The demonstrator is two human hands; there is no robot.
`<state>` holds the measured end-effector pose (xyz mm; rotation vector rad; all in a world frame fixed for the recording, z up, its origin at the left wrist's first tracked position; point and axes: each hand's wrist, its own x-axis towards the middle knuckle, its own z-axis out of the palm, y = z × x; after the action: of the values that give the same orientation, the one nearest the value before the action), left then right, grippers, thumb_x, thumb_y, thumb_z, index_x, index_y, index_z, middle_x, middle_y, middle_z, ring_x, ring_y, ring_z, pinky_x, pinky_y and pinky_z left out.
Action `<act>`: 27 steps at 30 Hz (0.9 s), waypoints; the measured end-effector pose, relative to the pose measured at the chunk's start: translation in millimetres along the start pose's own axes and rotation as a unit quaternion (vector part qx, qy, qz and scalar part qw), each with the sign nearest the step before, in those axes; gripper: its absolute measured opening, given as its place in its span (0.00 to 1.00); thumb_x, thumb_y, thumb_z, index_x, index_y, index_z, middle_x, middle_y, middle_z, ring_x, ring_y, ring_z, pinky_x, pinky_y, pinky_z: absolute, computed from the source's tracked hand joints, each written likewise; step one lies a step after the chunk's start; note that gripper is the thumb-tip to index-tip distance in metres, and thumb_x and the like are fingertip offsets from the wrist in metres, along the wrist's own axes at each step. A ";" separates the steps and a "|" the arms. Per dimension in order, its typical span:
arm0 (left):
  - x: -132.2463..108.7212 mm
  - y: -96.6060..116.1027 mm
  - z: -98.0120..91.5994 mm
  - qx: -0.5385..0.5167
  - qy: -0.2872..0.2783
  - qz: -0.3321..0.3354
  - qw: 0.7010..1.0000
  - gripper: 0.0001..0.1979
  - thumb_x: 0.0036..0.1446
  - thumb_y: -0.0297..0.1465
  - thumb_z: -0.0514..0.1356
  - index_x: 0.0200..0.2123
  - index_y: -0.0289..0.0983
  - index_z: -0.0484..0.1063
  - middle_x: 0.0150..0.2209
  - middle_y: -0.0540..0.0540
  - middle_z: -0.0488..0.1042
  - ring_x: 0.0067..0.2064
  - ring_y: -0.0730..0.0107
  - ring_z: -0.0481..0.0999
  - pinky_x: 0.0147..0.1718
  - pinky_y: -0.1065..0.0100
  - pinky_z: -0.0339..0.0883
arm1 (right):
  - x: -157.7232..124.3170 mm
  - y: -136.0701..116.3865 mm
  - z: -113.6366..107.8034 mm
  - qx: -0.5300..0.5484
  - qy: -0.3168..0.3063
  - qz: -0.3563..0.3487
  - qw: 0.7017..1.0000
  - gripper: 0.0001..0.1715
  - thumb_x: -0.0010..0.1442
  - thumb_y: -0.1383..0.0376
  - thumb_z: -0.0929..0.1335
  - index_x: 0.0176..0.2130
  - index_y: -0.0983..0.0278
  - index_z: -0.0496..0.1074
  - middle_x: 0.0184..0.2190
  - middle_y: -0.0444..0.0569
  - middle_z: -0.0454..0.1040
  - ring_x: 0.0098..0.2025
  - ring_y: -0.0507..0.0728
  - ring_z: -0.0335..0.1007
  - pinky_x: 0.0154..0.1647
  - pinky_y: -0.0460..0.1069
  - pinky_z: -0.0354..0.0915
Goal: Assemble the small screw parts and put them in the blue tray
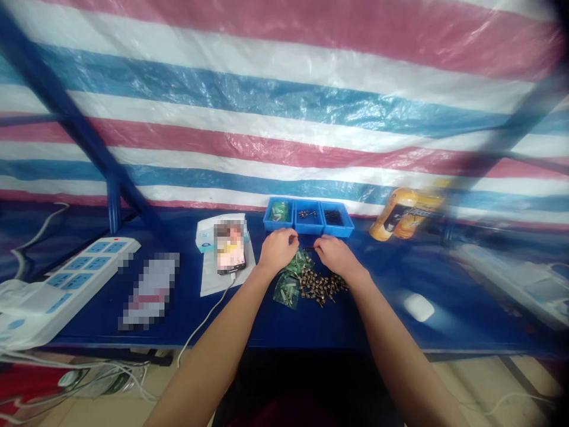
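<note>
Both my hands rest on a blue table (pixel 347 320), just in front of a row of small blue bins (pixel 308 217). My left hand (pixel 278 249) is curled, fingertips pinched toward the right. My right hand (pixel 336 254) is curled too, fingertips pointing left toward the other hand. A small dark part seems to sit between the two sets of fingertips; I cannot make it out. Below the hands lies a pile of small brass-coloured parts (pixel 320 286) and little green plastic bags (pixel 288 289).
A phone (pixel 230 251) on a cable lies on white paper left of my hands. A white power strip (pixel 53 286) sits at the far left. A yellow bottle (pixel 393 213) lies at the back right, a white case (pixel 418 307) to the right. A striped tarp hangs behind.
</note>
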<state>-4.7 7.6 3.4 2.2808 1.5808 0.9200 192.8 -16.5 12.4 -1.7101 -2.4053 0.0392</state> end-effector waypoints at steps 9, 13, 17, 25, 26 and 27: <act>-0.1 0.1 0.9 -0.010 0.008 0.008 1.000 0.10 0.61 0.31 0.58 0.42 0.43 0.79 0.40 0.47 0.81 0.41 0.60 0.78 0.39 0.66 0.68 | 4.4 -13.9 4.0 -0.040 0.005 0.044 0.998 0.15 0.63 0.73 0.62 0.45 0.65 0.74 0.40 0.59 0.78 0.41 0.62 0.75 0.40 0.50 0.62; 0.3 1.1 0.4 -0.017 0.011 0.010 1.000 0.10 0.61 0.31 0.58 0.42 0.43 0.79 0.39 0.47 0.81 0.40 0.62 0.78 0.39 0.67 0.68 | 6.2 -6.4 6.6 0.041 0.033 0.063 0.997 0.15 0.58 0.72 0.64 0.43 0.63 0.76 0.37 0.54 0.80 0.40 0.61 0.76 0.40 0.50 0.62; 0.2 4.7 -2.2 -0.039 0.009 0.027 0.999 0.10 0.62 0.31 0.57 0.42 0.42 0.78 0.39 0.47 0.80 0.40 0.64 0.78 0.40 0.68 0.67 | 8.3 3.9 10.9 0.208 0.117 0.094 0.967 0.13 0.54 0.67 0.68 0.41 0.61 0.78 0.31 0.47 0.80 0.37 0.59 0.77 0.42 0.50 0.65; -2.5 14.7 -4.1 -0.113 -0.044 0.122 0.985 0.12 0.62 0.41 0.59 0.39 0.41 0.78 0.37 0.48 0.79 0.37 0.65 0.77 0.38 0.67 0.68 | 16.5 -4.8 15.3 0.519 0.223 0.124 0.816 0.17 0.50 0.58 0.71 0.39 0.64 0.79 0.32 0.49 0.81 0.33 0.57 0.76 0.38 0.52 0.71; -2.5 15.2 -4.0 -0.119 -0.047 0.130 0.983 0.12 0.62 0.41 0.59 0.38 0.41 0.78 0.36 0.48 0.79 0.36 0.65 0.76 0.37 0.67 0.67 | 17.0 -8.0 15.4 0.532 0.225 0.121 0.807 0.18 0.50 0.58 0.72 0.40 0.64 0.79 0.32 0.49 0.81 0.33 0.58 0.76 0.38 0.52 0.72; -2.3 15.5 -4.0 -0.124 -0.049 0.136 0.982 0.12 0.63 0.41 0.59 0.37 0.41 0.78 0.36 0.48 0.79 0.35 0.66 0.76 0.36 0.68 0.67 | 17.4 -10.9 15.6 0.542 0.227 0.118 0.801 0.18 0.50 0.58 0.72 0.40 0.64 0.79 0.32 0.49 0.81 0.33 0.58 0.76 0.38 0.52 0.72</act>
<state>4.3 -1.4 13.5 2.3535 1.0647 0.9872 174.5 -2.5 0.9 -1.1953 -1.2964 0.7751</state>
